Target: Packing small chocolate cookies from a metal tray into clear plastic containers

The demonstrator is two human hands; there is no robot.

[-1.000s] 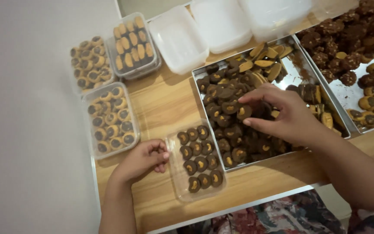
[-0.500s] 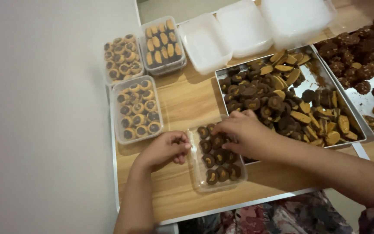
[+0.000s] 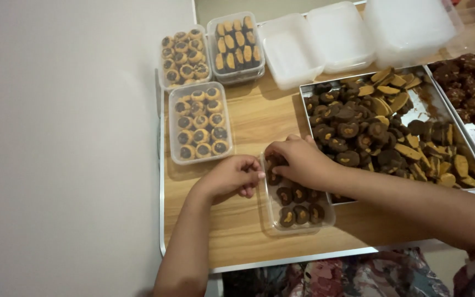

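You had a clear plastic container (image 3: 298, 212) in front of you, its cookies (image 3: 301, 213) dark brown with small yellow-orange centres. The table (image 3: 248, 220) showed a light wood grain with a pale silvery edge. The metal tray (image 3: 430, 102) shone silver, heaped with dark brown rounds and tan-golden ovals. The filled containers (image 3: 199, 122) held golden cookies with dark middles. The stacked empty tubs (image 3: 336, 36) looked milky white. The fabric (image 3: 336, 275) near your lap had a floral pattern in pink, grey and dark tones.
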